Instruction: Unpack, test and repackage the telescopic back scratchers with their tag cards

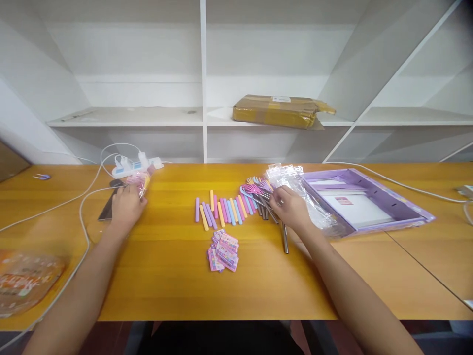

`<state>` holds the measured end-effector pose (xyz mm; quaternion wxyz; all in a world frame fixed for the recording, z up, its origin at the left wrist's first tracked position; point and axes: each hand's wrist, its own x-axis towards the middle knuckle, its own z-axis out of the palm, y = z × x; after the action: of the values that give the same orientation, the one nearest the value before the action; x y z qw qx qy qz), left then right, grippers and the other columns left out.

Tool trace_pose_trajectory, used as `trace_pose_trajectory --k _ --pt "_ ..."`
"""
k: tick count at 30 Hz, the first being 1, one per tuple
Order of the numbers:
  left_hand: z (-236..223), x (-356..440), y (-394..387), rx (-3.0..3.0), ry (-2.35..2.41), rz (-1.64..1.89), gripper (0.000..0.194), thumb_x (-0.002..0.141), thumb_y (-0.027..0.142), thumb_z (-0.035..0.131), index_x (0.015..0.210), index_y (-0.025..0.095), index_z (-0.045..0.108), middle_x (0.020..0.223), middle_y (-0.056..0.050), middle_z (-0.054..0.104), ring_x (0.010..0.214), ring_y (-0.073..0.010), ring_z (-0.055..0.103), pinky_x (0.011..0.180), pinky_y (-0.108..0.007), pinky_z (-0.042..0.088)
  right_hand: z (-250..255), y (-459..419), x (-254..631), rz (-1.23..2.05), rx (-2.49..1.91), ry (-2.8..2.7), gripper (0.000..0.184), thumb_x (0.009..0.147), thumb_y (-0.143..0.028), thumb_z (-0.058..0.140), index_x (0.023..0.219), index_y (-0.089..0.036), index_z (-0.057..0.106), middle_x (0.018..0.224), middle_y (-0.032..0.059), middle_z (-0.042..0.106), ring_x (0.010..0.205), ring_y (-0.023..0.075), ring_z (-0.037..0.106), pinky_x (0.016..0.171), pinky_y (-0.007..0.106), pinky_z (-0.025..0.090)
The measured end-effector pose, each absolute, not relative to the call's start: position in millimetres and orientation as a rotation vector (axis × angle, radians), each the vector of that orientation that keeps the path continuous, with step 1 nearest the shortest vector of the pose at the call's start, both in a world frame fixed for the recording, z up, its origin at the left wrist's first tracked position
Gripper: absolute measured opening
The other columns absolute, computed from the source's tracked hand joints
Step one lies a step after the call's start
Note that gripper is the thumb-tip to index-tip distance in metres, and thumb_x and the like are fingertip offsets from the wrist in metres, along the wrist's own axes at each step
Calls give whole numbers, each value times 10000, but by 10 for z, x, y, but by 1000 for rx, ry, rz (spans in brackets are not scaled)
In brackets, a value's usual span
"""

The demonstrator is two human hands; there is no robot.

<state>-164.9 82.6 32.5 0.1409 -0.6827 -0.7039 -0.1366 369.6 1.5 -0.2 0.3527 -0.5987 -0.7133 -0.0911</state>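
On the left, my left hand (127,207) is closed on a small pink and yellow bundle (140,180), slightly blurred and apparently in clear plastic. A dark phone-like slab (106,211) lies beside it. My right hand (290,208) has its fingers curled over a pile of metal back scratchers (254,189) with pink, blue, yellow and purple hand-shaped heads. One metal rod (285,240) sticks out below those fingers. A row of pastel tube-shaped sticks (223,212) lies between my hands. Nearer to me is a loose stack of pink and purple printed cards (224,251).
Clear plastic bags (312,197) lie beside an open purple box (399,199) at the right. A white power strip (127,169) with cables stands at the back left. An orange package (27,281) lies front left; a taped carton (275,110) rests on the shelf.
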Motion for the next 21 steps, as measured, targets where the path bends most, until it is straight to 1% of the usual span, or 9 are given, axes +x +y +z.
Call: trace_pose_trajectory --k 3,6,8,10,12,13,16,19,21 --pt "375 -1488 717 -2174 -2031 -602 512 876 282 557 1360 121 599 1045 -129 726 979 -306 682 871 -380 505 110 -19 3693 -122 -1502 -1849 292 1047 -357 477 791 -227 531 823 37 621 769 192 580 731 312 403" --pt "438 -1227 432 -2554 -1984 -740 459 841 309 600 1288 209 625 837 10 643 748 -206 611 727 -301 467 288 -91 3578 96 -1452 -1822 261 1054 -333 440 873 -214 586 795 27 632 716 181 573 718 311 426" --pt "475 -1022 186 -2952 -1881 -737 441 831 267 598 1270 238 627 807 38 580 717 -174 555 678 -264 437 408 -203 3357 277 -1375 -1828 179 1036 -299 471 1056 -196 615 914 45 683 725 172 594 702 304 457" --pt "495 -832 -39 -3299 -1743 -696 439 819 205 576 1252 236 642 800 43 525 702 -153 500 660 -247 415 475 -367 3030 447 -1248 -1907 345 1005 -315 574 1325 -189 545 1156 100 698 830 182 646 711 302 501" --pt "489 -686 -204 -3556 -1594 -565 474 804 169 586 1269 237 649 794 49 493 690 -139 465 657 -240 403 454 -539 2672 570 -1138 -1998 665 946 -337 707 1521 -206 399 1301 139 665 909 200 674 718 305 531" --pt "474 -631 -261 -3649 -1517 -500 459 806 165 600 1255 238 660 795 49 493 691 -136 459 661 -239 402 409 -612 2509 616 -1112 -2015 727 932 -315 729 1552 -215 364 1263 128 682 869 193 677 702 300 533" --pt "377 -512 -355 -3799 -1392 -475 375 858 234 672 1233 237 682 915 11 586 760 -147 512 713 -252 446 186 -745 2176 691 -1076 -1982 562 969 -207 628 1492 -226 425 1022 43 719 688 147 643 654 276 518" --pt "233 -404 -401 -3877 -1471 -646 533 903 384 742 1407 262 616 1148 -56 664 895 -192 612 821 -310 522 -33 -778 2084 640 -1025 -2031 505 984 -176 579 1469 -232 450 1077 64 730 737 159 679 702 291 548" --pt "149 -331 -429 -3951 -1519 -749 635 925 443 747 1508 282 553 1191 -75 691 985 -236 658 897 -364 550 -130 -778 2095 572 -1015 -2074 551 972 -158 582 1496 -233 428 1141 92 730 791 181 704 737 314 571"
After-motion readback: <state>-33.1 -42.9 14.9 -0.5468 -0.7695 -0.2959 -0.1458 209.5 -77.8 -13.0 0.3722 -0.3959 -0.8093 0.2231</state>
